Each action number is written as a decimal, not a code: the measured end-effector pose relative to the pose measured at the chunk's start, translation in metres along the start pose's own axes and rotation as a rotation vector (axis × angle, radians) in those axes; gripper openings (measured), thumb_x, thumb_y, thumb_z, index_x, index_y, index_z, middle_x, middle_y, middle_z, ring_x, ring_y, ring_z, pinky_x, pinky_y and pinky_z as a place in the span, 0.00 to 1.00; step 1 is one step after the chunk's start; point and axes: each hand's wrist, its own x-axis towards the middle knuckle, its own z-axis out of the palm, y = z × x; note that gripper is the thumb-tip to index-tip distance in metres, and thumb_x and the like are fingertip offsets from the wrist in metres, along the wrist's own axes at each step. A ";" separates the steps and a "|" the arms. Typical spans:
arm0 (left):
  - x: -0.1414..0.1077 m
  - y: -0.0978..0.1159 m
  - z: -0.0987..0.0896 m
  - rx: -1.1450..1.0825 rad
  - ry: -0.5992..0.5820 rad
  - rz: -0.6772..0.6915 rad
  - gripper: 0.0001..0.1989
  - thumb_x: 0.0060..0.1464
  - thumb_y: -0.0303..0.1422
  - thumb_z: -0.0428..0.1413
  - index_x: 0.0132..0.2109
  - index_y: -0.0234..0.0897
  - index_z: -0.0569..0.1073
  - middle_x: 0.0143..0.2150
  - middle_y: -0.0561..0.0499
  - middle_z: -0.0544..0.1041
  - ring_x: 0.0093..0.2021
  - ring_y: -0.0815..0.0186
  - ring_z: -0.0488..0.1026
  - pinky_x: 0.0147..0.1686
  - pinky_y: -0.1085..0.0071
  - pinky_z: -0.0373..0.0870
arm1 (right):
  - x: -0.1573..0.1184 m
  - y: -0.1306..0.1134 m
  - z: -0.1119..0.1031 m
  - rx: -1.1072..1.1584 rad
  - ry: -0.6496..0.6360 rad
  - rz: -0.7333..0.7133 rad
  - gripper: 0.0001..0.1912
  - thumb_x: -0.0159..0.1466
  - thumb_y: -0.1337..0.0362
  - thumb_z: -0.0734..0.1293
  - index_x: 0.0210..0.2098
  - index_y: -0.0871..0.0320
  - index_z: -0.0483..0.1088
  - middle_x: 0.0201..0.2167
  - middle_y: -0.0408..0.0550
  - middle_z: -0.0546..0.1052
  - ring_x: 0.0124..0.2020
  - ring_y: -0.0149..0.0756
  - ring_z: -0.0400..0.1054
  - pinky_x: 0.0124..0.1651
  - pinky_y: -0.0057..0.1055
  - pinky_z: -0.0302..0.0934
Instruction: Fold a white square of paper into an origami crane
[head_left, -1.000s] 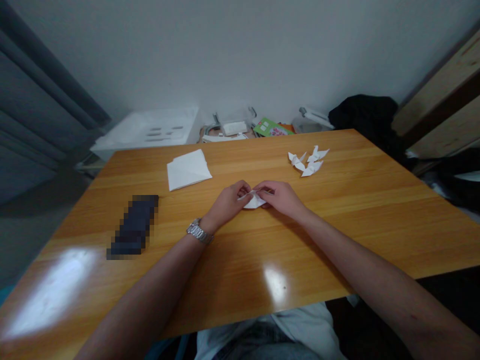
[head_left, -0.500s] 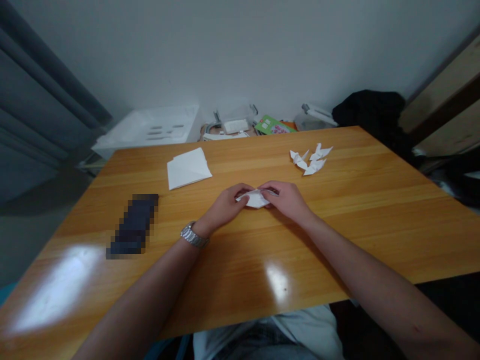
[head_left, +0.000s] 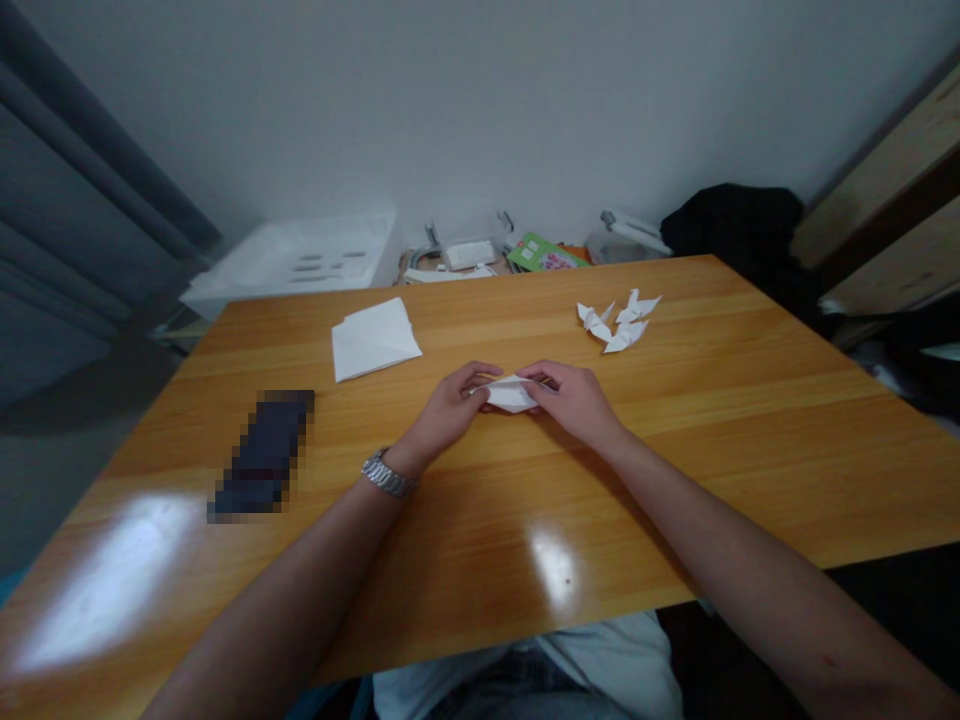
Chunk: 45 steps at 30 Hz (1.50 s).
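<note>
Between my two hands is a small piece of folded white paper [head_left: 510, 394], held just above the wooden table [head_left: 480, 520]. My left hand [head_left: 454, 400], with a metal watch [head_left: 388, 474] on its wrist, pinches the paper's left end between thumb and fingers. At the right end, my right hand [head_left: 571, 396] grips it the same way, thumb on the near side. Parts of the fingers behind the paper are hidden. Several folded paper birds [head_left: 619, 322] lie together beyond my right hand.
A stack of white paper sheets [head_left: 375, 340] lies at the back left. Nearer on the left is a dark, pixelated flat object [head_left: 262, 455]. Behind the table stand a white foam box [head_left: 322, 250], a green booklet [head_left: 541, 252] and a black bundle [head_left: 735, 225].
The fingers of my left hand have lifted and shifted slightly on the paper, whose near face now shows more as a pointed shape. My right hand keeps its hold.
</note>
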 end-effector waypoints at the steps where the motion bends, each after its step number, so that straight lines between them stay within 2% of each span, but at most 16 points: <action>1: 0.000 -0.002 0.001 -0.026 0.021 -0.008 0.15 0.57 0.29 0.53 0.51 0.34 0.72 0.43 0.46 0.80 0.42 0.64 0.77 0.41 0.69 0.75 | 0.000 -0.001 0.000 -0.007 0.003 -0.007 0.10 0.64 0.67 0.68 0.43 0.54 0.80 0.40 0.47 0.84 0.40 0.39 0.78 0.47 0.35 0.70; 4: 0.001 -0.002 0.003 -0.051 0.025 0.011 0.14 0.57 0.29 0.53 0.50 0.34 0.73 0.44 0.45 0.80 0.43 0.64 0.77 0.41 0.70 0.74 | -0.001 -0.004 0.000 -0.010 0.010 -0.016 0.11 0.64 0.68 0.67 0.44 0.54 0.79 0.41 0.47 0.84 0.41 0.39 0.78 0.47 0.34 0.69; 9: -0.002 0.005 -0.002 0.022 -0.050 0.080 0.15 0.60 0.29 0.51 0.52 0.36 0.74 0.51 0.46 0.79 0.51 0.62 0.75 0.55 0.64 0.69 | 0.000 -0.003 -0.002 0.021 0.004 -0.043 0.10 0.64 0.67 0.67 0.43 0.55 0.77 0.40 0.47 0.83 0.41 0.38 0.77 0.47 0.33 0.68; 12: -0.004 0.007 -0.005 0.040 -0.073 0.096 0.14 0.60 0.30 0.51 0.52 0.36 0.74 0.52 0.47 0.78 0.53 0.62 0.74 0.58 0.62 0.67 | 0.000 -0.003 -0.003 0.053 -0.007 -0.069 0.08 0.65 0.67 0.66 0.42 0.55 0.76 0.38 0.46 0.82 0.40 0.37 0.76 0.45 0.32 0.68; 17: -0.006 0.010 -0.004 0.054 -0.078 0.117 0.14 0.63 0.39 0.53 0.51 0.36 0.74 0.51 0.46 0.78 0.51 0.61 0.74 0.55 0.64 0.68 | -0.001 -0.002 -0.005 0.058 -0.029 -0.081 0.07 0.65 0.66 0.66 0.41 0.55 0.75 0.38 0.46 0.81 0.39 0.37 0.75 0.44 0.32 0.67; 20: -0.006 0.013 -0.002 0.083 -0.060 0.108 0.16 0.65 0.44 0.52 0.47 0.36 0.75 0.46 0.46 0.78 0.47 0.62 0.74 0.50 0.66 0.70 | -0.002 -0.001 -0.005 0.043 -0.053 -0.096 0.07 0.64 0.67 0.66 0.42 0.55 0.75 0.39 0.46 0.81 0.39 0.36 0.75 0.45 0.32 0.66; 23: -0.004 0.014 0.000 0.071 -0.028 0.086 0.15 0.64 0.43 0.53 0.44 0.35 0.75 0.42 0.47 0.78 0.44 0.63 0.74 0.47 0.67 0.71 | -0.003 -0.002 -0.006 0.020 -0.081 -0.116 0.07 0.63 0.66 0.68 0.41 0.54 0.76 0.39 0.46 0.81 0.40 0.37 0.75 0.46 0.32 0.66; 27: -0.001 0.007 0.002 0.066 -0.020 0.080 0.10 0.60 0.38 0.56 0.44 0.35 0.74 0.43 0.47 0.78 0.44 0.63 0.75 0.47 0.67 0.71 | -0.003 -0.002 -0.005 0.012 -0.100 -0.121 0.09 0.64 0.60 0.69 0.42 0.54 0.76 0.42 0.47 0.81 0.42 0.38 0.75 0.47 0.34 0.66; 30: 0.000 0.001 0.004 0.047 0.011 0.091 0.09 0.59 0.35 0.56 0.44 0.35 0.73 0.45 0.47 0.78 0.45 0.64 0.76 0.48 0.66 0.72 | -0.003 0.000 -0.003 0.082 -0.074 -0.091 0.11 0.65 0.58 0.69 0.45 0.54 0.75 0.43 0.47 0.81 0.44 0.38 0.75 0.49 0.34 0.66; 33: 0.000 -0.003 0.005 0.001 0.043 0.114 0.11 0.59 0.34 0.57 0.47 0.35 0.72 0.47 0.45 0.77 0.46 0.63 0.76 0.48 0.66 0.72 | -0.001 0.004 0.000 0.152 -0.040 -0.037 0.13 0.63 0.59 0.71 0.46 0.56 0.74 0.42 0.48 0.81 0.44 0.39 0.75 0.50 0.35 0.66; 37: -0.001 0.000 0.007 -0.008 0.018 0.128 0.15 0.58 0.32 0.57 0.52 0.34 0.71 0.49 0.44 0.77 0.48 0.63 0.76 0.50 0.65 0.73 | -0.001 0.006 0.001 0.145 -0.076 0.007 0.11 0.63 0.57 0.70 0.42 0.57 0.75 0.40 0.48 0.81 0.41 0.39 0.74 0.47 0.35 0.66; 39: -0.002 0.003 0.008 0.033 -0.016 0.111 0.14 0.58 0.33 0.56 0.51 0.34 0.73 0.49 0.44 0.78 0.47 0.62 0.77 0.50 0.65 0.73 | -0.002 0.005 0.000 0.150 -0.081 0.010 0.11 0.63 0.57 0.70 0.41 0.57 0.76 0.40 0.48 0.81 0.41 0.38 0.74 0.46 0.34 0.66; 45: -0.001 0.005 0.010 0.084 -0.015 0.089 0.15 0.60 0.43 0.58 0.45 0.35 0.75 0.42 0.46 0.81 0.43 0.61 0.77 0.45 0.66 0.74 | -0.004 0.001 -0.001 0.110 -0.090 0.011 0.10 0.63 0.57 0.70 0.39 0.57 0.76 0.37 0.46 0.81 0.38 0.38 0.74 0.43 0.33 0.65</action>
